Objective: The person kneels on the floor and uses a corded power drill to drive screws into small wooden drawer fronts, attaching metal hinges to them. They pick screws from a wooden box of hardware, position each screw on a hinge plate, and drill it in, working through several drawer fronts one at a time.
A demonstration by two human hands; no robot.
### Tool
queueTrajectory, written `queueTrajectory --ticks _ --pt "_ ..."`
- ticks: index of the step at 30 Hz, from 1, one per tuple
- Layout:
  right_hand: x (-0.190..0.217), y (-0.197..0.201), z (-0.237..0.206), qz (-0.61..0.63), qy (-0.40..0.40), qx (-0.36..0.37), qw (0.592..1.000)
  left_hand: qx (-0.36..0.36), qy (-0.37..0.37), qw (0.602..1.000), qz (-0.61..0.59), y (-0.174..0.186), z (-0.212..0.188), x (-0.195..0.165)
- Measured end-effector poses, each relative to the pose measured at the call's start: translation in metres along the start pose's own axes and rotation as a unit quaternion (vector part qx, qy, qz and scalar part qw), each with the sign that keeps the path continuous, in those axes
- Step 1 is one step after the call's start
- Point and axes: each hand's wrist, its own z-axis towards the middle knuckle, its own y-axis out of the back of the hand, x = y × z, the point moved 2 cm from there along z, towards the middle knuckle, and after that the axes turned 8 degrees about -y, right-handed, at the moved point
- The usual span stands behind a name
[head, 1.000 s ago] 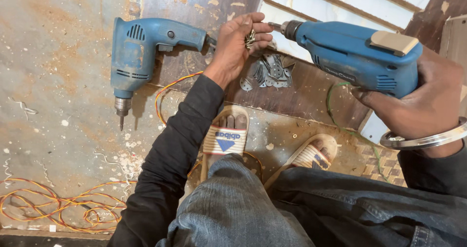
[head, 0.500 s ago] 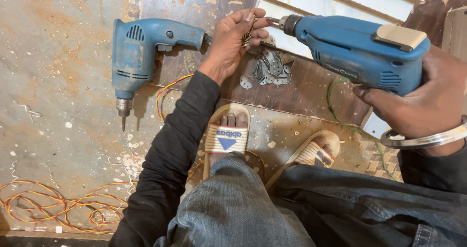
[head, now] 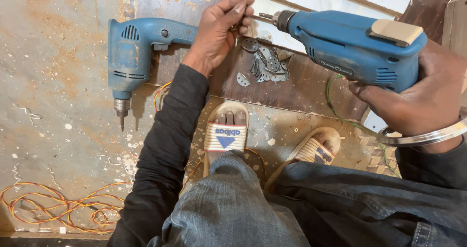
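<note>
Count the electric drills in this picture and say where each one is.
2. One blue drill lies on the floor at the left; the other drill is held in the right hand.

Rough workshop or job site, work done squatting on the floor. Landmark: the dark wood board (head: 292,89). To its left, bare concrete floor (head: 53,72), stained and speckled with dust and white chips. A worn blue electric drill (head: 134,57) lies on that floor, its rear end touching the board's left edge, bit pointing toward the person. Second blue drill (head: 350,45) is held above the board. Pile of small flat metal discs and half-discs (head: 265,64) sits loose on the board. Tangled orange and yellow wire (head: 58,208) lies well apart, lower left of the board. Sandalled feet (head: 226,132) planted just below the board. No bench, everything at ground level.
</note>
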Motion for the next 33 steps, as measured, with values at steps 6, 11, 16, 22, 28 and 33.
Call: queueTrajectory --ticks 6,11,16,22,28,33 --pt "0.001 0.000 0.002 -0.003 0.003 0.002 1.000 0.028 0.032 0.988 -0.149 -0.003 -0.004 0.001" --pt "-0.003 0.000 -0.001 -0.010 -0.010 0.001 1.000 -0.003 0.037 0.997 -0.072 -0.007 -0.006 0.007" --pt "-0.009 -0.003 -0.002 -0.027 -0.001 -0.002 1.000 -0.009 0.037 0.999 -0.025 -0.013 -0.006 0.007" --pt "-0.010 -0.005 -0.002 -0.022 0.004 -0.008 1.000 -0.062 0.046 0.995 -0.065 -0.016 -0.009 0.018" --pt "-0.008 -0.008 -0.002 -0.031 -0.005 -0.005 0.999 -0.083 0.027 0.993 -0.077 -0.020 -0.010 0.027" --pt "-0.007 -0.007 -0.004 -0.002 0.010 0.005 1.000 -0.066 0.040 0.995 -0.056 -0.019 -0.008 0.026"
